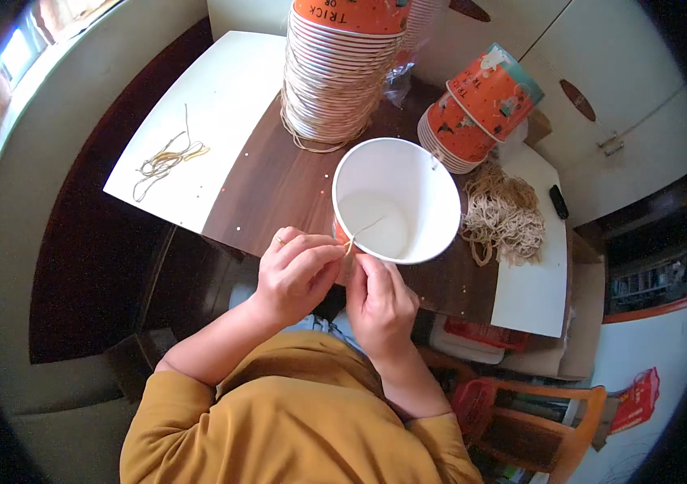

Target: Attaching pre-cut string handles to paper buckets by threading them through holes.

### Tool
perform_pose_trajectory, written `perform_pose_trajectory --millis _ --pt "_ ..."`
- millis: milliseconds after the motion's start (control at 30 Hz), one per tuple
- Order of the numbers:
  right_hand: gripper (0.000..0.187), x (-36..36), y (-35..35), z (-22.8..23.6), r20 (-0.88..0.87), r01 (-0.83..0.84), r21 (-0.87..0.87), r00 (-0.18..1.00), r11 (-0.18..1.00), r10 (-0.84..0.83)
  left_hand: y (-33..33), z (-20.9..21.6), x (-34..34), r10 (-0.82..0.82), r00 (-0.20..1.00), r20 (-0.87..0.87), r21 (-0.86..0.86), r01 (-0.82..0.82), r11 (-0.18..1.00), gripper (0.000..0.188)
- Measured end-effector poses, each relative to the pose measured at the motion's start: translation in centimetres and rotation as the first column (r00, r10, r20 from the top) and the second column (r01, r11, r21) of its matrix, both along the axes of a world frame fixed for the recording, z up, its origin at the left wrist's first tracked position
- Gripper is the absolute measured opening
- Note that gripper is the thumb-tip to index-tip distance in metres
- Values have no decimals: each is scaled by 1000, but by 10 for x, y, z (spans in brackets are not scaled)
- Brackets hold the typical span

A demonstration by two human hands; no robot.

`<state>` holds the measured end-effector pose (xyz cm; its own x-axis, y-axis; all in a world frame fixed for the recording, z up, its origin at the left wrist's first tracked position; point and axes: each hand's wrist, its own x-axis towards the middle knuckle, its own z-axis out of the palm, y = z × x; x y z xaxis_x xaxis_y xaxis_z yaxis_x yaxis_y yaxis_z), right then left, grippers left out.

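Note:
A white-lined paper bucket (pixel 432 189) stands at the table's near edge, its open mouth tilted toward me. A strip of its orange outside shows beside my left fingers. My left hand (pixel 296 274) is closed in a pinch at the bucket's near-left rim, on a thin beige cord (pixel 370 225). One loose end of that cord sticks out over the bucket's mouth. Just below the rim my right hand (pixel 382 302) is also closed, thumb and forefinger together by the cord. How the cord passes through the rim is hidden by my fingers.
Behind stands a tall stack of nested orange buckets (pixel 335 81) with cord handles. A shorter stack (pixel 476 113) leans at the right, near a heap of beige cords (pixel 509 214) and a small black object (pixel 559 202). Several loose cords (pixel 167 161) lie left. A wooden chair (pixel 537 427) is lower right.

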<state>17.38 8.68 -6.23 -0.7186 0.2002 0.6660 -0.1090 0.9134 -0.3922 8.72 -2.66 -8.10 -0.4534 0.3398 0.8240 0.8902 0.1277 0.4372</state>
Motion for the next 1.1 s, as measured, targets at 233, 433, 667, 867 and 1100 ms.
perform_pose_trajectory --millis 233,433,667,867,1100 --pt "15 -20 1 -15 26 -28 -131 999 991 31 2 6 10 -387 377 842 404 35 914 9" --pt "14 -32 -4 -23 72 -149 -722 955 676 288 -11 4 -2 -489 316 813 517 -3 856 9" --pt "16 -38 -18 -26 -270 -123 -919 888 -375 372 -16 1 -9 -562 210 800 580 -34 814 8" --pt "20 -39 -12 -25 -342 -55 -813 851 -579 399 -21 9 -11 -526 214 823 534 19 845 9" --pt "21 -41 -8 -31 -368 -44 -780 839 -625 400 -16 11 -5 -237 531 814 265 24 964 9"
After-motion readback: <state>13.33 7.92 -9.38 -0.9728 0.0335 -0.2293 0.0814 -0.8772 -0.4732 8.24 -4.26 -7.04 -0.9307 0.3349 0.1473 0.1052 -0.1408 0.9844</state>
